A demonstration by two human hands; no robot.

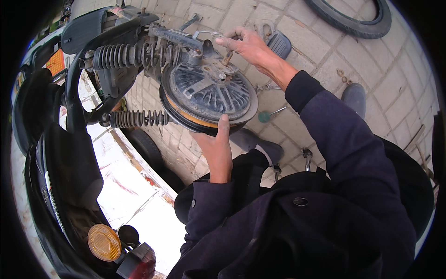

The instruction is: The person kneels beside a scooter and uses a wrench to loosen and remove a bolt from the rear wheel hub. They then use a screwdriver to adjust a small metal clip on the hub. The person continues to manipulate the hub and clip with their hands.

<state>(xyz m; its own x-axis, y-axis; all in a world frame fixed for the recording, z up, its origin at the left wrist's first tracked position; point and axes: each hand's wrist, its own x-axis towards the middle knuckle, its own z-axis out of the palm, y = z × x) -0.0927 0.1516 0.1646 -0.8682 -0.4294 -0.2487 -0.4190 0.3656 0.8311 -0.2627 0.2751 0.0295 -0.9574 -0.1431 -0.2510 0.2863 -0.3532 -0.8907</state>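
Observation:
A round, dusty black wheel hub (209, 93) with a ribbed cover and an orange-yellow band lies tilted at the rear of a motorbike. My left hand (217, 153) grips its near rim, thumb on top and the other fingers underneath, mostly hidden. Beyond the hub, my right hand (248, 49) has its thumb and forefinger at the end of a thin bent metal rod (206, 32). A threaded axle end (227, 58) stands up from the hub just below that hand. A dark metal arm (174, 37) reaches over the hub's far left side.
Two coil-spring shock absorbers (134, 56) join the bike's black frame at left. An orange reflector (104, 242) sticks out at lower left. On the paving lie a tyre (357, 28), a green-handled screwdriver (265, 116), a wrench (269, 87) and several nuts (344, 78).

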